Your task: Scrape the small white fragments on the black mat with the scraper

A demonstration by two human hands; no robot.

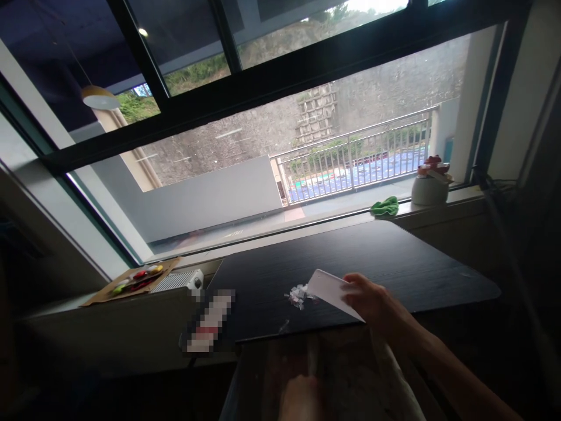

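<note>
In my right hand (362, 298) is a flat white rectangular piece (331, 292), tilted, with the fingers wrapped round its right end. Its left end touches or nearly touches a small heap of torn white scraps (298, 296) on the dark tabletop (258, 275). My left hand (301, 397) is low, below the table's near edge, blurred and partly cut off by the frame. Its fingers look curled. A pale upright shape rises just above it, and I cannot make out whether the hand grips that.
A green cloth (384, 206) and a pale round pot (429, 188) with a red top stand on the windowsill. At left lie a brown board (131, 283) with colourful items and a white ribbed unit (177, 282). A blurred-out object (210, 321) is at the table's left edge.
</note>
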